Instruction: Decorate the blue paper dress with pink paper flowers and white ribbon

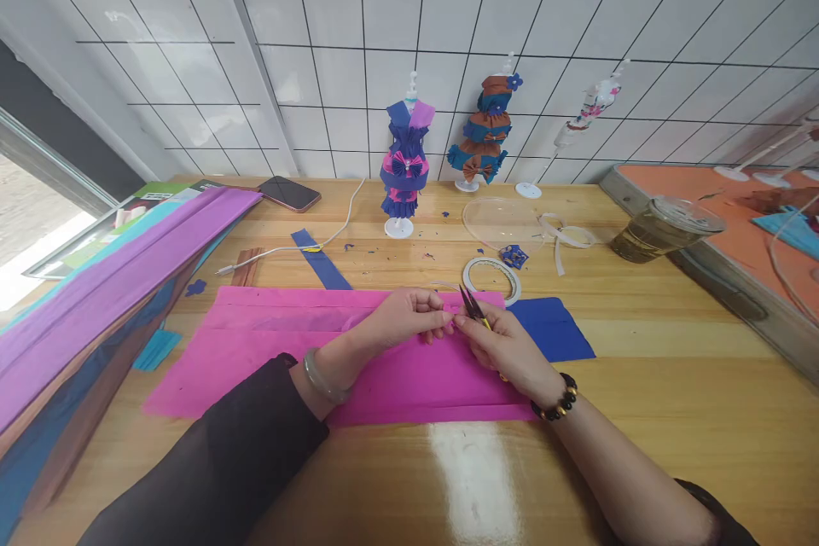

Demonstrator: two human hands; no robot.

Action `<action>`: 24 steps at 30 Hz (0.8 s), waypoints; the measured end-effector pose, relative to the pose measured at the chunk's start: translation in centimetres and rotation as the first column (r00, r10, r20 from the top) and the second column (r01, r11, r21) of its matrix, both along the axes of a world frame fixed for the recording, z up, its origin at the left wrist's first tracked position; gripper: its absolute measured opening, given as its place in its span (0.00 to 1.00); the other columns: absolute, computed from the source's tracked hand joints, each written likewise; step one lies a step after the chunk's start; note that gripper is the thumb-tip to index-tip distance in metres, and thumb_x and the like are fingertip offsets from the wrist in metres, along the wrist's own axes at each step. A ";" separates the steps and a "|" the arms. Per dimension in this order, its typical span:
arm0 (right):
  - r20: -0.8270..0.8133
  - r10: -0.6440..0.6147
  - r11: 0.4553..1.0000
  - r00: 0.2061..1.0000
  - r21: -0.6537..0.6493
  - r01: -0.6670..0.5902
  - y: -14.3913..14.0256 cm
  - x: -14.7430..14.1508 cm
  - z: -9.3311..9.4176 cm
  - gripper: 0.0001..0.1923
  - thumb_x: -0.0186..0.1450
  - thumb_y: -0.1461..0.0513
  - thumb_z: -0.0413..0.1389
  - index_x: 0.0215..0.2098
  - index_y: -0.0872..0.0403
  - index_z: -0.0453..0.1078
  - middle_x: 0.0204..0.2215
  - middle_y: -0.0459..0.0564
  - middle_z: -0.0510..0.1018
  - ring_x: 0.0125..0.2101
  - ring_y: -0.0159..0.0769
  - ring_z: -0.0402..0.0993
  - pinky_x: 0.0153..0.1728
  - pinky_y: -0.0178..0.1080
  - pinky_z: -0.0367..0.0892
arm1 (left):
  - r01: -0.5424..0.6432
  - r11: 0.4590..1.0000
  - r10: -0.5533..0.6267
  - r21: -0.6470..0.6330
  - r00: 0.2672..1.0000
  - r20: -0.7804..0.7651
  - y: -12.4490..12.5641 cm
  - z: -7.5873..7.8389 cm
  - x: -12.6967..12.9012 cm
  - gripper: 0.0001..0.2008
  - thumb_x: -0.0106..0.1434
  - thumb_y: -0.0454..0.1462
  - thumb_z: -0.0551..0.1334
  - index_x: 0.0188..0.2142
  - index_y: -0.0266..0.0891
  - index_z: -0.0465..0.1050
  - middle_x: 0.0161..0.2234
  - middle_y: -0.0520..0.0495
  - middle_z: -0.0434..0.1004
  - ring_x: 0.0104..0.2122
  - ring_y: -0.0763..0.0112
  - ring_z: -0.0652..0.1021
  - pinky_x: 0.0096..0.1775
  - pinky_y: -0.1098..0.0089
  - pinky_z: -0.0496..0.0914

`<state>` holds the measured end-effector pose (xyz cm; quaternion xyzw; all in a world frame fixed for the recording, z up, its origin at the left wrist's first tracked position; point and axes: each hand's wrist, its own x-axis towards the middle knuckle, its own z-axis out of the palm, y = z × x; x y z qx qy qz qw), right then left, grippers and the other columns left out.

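Wooden table [678, 409], bare wood at lower right of the frame. One pink sheet [422, 388], crinkled, probably crepe paper, lay flat across the centre; judged light, soft and easily torn, best taken by two edges with flat fingers. One purple sheet [121, 273], folded long, lay atop others at the left. One figure on a stand [405, 175], dressed in blue and pink, stood upright at upper centre. Left hand [406, 316], over the pink sheet, thumb and forefinger pressed together on a small pink piece. Right hand [512, 350], just beside it, fingers closed round scissors, thumb and forefinger tips meeting the same piece. Blue sheet [556, 331], right of centre. Tape roll [515, 283], just above it. Scissors [473, 304], dark blades pointing up-frame. Pink piece [450, 316], at centre between the fingertips, mostly hidden; judged nearly weightless, limp, fragile, suited to a light pinch at its ends.
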<state>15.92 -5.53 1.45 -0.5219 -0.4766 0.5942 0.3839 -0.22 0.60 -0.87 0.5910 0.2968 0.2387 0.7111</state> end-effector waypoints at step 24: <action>-0.009 -0.042 0.999 0.999 -0.020 0.042 0.0 -0.5 0.0 0.15 0.57 0.50 0.55 0.25 0.52 0.62 0.12 0.36 0.53 0.12 0.22 0.43 0.12 0.31 0.41 | -0.058 0.984 0.061 -0.169 0.998 0.015 0.0 0.8 0.2 0.17 0.52 0.47 0.62 0.26 0.33 0.67 0.20 0.49 0.71 0.20 0.77 0.71 0.25 0.74 0.65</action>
